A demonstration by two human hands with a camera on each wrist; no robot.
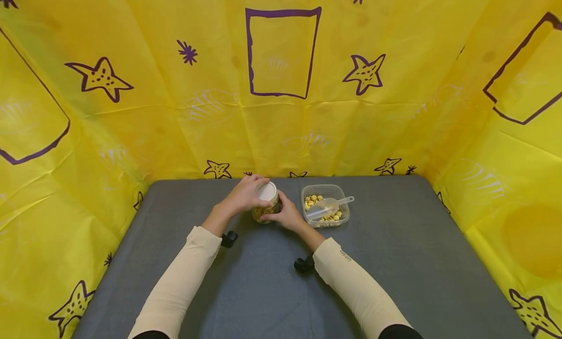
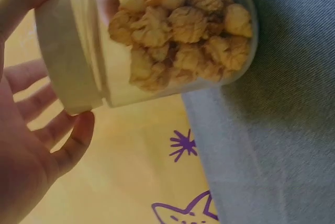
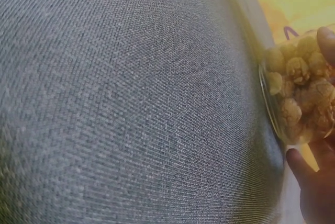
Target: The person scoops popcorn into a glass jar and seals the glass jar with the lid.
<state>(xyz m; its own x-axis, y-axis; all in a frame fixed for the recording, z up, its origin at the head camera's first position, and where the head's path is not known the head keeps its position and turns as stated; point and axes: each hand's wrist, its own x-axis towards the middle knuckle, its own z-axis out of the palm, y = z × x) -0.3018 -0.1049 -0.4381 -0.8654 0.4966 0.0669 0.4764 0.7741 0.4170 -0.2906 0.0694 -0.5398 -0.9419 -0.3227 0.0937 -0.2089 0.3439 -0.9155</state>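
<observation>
A clear jar (image 2: pixel 118 85) of caramel-coloured popcorn (image 2: pixel 180 35) stands near the back of the table, capped with a white lid (image 1: pixel 267 191). My left hand (image 1: pixel 242 196) grips this lid, its fingers and thumb spread round the rim in the left wrist view. Lower down, my right hand (image 1: pixel 287 213) holds the jar's body from the right. Part of the right hand (image 3: pixel 318 195) shows at the edge of the right wrist view, beside the popcorn-filled lower part of the jar (image 3: pixel 293 85).
Right of the jar sits a clear plastic container (image 1: pixel 330 190) with popcorn pieces (image 1: pixel 312 200) inside. A translucent scoop (image 1: pixel 322 209) lies in it, handle over the right rim. Yellow patterned cloth (image 1: pixel 281 129) rises behind and beside the grey table (image 1: pixel 386 261).
</observation>
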